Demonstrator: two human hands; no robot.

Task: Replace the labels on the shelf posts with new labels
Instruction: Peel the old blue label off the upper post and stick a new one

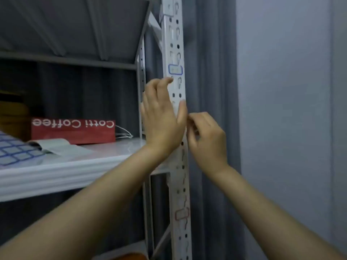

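Observation:
A white perforated shelf post [176,40] runs up the middle of the head view. A blue-bordered label [175,70] is stuck on it above my hands, and a red-bordered label [181,213] lower down. My left hand [161,117] lies flat against the post, fingers loosely spread and thumb on the post's front. My right hand [205,136] is at the post's right edge beside that thumb, its fingers curled and pinching at something small that I cannot make out. The stretch of post between my hands is hidden.
A white shelf board [75,166] carries a sheet of blue-bordered labels [16,151] at far left, a paper sheet and a red Cotti Coffee bag [73,131]. A grey curtain [212,72] hangs behind the post, with a pale wall [281,91] to the right.

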